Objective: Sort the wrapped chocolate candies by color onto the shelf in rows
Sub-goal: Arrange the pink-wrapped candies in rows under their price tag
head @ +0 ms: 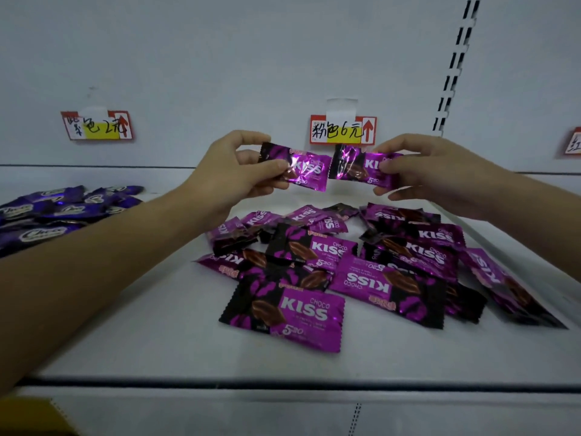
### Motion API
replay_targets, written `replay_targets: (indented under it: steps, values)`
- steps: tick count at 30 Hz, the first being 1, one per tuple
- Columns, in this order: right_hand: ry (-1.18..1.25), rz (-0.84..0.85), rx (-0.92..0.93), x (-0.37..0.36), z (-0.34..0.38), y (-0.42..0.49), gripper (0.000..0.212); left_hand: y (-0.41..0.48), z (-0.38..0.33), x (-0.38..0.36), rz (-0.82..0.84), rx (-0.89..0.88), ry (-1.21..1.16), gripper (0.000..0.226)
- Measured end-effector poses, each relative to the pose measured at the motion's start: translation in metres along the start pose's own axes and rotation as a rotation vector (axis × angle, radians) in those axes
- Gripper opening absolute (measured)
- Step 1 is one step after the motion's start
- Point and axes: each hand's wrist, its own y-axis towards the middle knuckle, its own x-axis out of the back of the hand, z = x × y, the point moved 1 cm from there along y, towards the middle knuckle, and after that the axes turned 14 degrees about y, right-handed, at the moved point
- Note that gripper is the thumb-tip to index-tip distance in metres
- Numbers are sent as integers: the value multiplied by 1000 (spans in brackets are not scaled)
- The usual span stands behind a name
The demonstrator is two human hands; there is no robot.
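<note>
Up front, the white shelf (125,347) is holding a messy pile of pink candies (330,269). Above it, the left hand (226,180) is pinching one pink candy (301,169). The right hand (440,174) is pinching a second pink candy (355,169). Blue candies (56,212) are lying far left.

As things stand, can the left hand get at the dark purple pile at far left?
Probably, for reach: nothing lies between the left hand and the pile. But that hand pinches a magenta candy, so it would need to set that down first.
</note>
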Motion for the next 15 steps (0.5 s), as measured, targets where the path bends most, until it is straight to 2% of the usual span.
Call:
replay_targets:
  steps: [3, 6, 10, 13, 15]
  values:
    - [-6, -14, -5, 2, -2, 2, 20, 4, 1, -3, 25, 19, 39, 24]
    - [-73, -43, -6, 6, -1, 14, 20, 20, 2, -5, 49, 134, 110, 13]
    - [-322, 18, -109, 5, -2, 41, 19, 48, 7, -8, 117, 198, 515, 8]
    - [-396, 2, -152, -6, -9, 56, 16, 59, 18, -8, 166, 164, 742, 8]
    - [-448, -25, -135, -17, -17, 63, 11, 59, 24, -6, 147, 70, 902, 8]
